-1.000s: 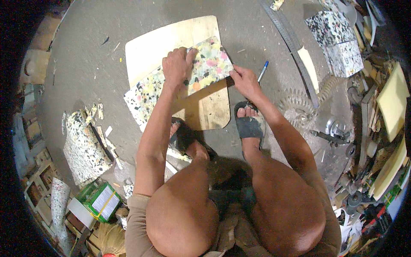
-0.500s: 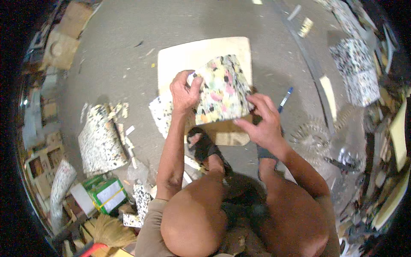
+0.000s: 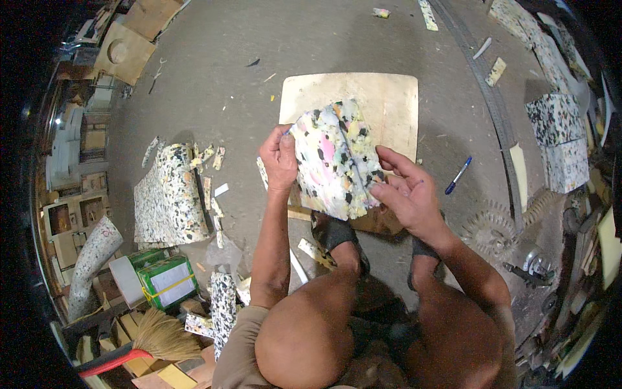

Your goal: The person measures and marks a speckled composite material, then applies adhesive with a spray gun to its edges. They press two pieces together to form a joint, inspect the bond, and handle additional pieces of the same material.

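A piece of speckled, multi-coloured chip foam is held up in front of me, tilted, with a dark crease or edge running down its face. My left hand is closed on its left edge, thumb up along the side. On the lower right edge, my right hand pinches the foam, its thumb on the near face and its fingers behind. Beneath lies a pale wooden board on the floor, partly hidden by the foam and hands. Another speckled piece shows just left of my left wrist.
To the left lie a curved foam sheet, foam scraps, a green box and a straw broom. At the right are a blue pen, a coiled hose and a foam block. My sandalled feet flank the board's near edge.
The foam has turned and tilted, and its crease now faces me. My right thumb has moved onto its near face. The whole view has shifted, placing the board farther right.
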Demonstrator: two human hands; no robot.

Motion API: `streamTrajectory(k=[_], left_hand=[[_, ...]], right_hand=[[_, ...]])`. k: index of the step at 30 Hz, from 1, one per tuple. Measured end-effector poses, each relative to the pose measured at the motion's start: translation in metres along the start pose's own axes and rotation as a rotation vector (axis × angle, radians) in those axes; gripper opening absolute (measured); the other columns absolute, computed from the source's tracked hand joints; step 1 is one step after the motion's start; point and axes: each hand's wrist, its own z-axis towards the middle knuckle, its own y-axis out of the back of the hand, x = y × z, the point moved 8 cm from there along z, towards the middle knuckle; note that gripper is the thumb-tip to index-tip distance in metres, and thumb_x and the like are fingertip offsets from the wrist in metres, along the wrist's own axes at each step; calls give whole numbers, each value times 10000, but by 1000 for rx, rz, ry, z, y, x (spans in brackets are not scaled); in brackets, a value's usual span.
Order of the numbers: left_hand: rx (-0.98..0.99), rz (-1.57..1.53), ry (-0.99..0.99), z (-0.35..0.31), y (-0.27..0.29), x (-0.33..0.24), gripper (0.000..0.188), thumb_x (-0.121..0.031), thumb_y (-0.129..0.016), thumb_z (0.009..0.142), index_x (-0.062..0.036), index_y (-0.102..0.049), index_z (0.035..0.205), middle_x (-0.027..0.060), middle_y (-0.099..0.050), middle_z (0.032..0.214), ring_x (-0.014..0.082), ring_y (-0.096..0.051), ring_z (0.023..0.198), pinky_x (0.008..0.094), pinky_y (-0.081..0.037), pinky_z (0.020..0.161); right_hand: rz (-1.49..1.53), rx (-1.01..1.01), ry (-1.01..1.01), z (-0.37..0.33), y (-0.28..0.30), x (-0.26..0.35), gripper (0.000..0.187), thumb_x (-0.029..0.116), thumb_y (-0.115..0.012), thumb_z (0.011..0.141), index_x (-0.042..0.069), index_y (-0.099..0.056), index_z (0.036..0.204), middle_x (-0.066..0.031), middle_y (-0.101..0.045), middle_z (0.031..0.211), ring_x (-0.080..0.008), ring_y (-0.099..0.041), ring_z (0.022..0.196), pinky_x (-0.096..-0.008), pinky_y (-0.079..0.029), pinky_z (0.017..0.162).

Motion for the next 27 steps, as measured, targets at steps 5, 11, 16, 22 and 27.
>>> streamTrajectory(k=[5,11,16,22,27], left_hand=[[-39,5,6,-6,5,5,442,-396,-578,993,37,-665,967,23,-651,820,96,-559,779,263,-461,693],[8,258,9,1,-10,1,412,-357,-562,979,42,-664,1007,149,-688,885,244,-640,828,353,-491,762],[167,628,-100,14,-73,2,414,-409,-610,916,-1,-649,976,201,-671,925,372,-625,937,476,-454,877],[385,700,-35,-13,-108,-5,589,-567,-708,799,-25,-618,1010,175,-644,921,349,-621,923,451,-467,818],[573,640,-174,-42,-99,-36,511,-390,-809,727,-45,-569,1019,165,-600,951,375,-598,919,455,-493,737]], right_hand=[[-86,66,27,9,-15,1,585,35,-708,877,-79,-451,1390,-133,-632,1203,-164,-622,1061,-293,-509,930],[-254,-18,33,18,24,-11,477,121,-697,916,-66,-541,1326,-114,-674,1151,-141,-624,1020,-283,-507,909],[-200,-313,-30,61,123,-58,450,227,-599,994,-41,-537,1350,-54,-673,1107,-107,-608,982,-272,-500,844],[-495,-466,-80,60,175,-80,516,231,-656,951,-36,-525,1372,-150,-674,1202,-204,-634,1054,-313,-482,944],[-787,-210,256,33,108,-40,527,160,-819,786,-7,-611,1241,-158,-728,1022,-181,-671,978,-337,-528,843]])
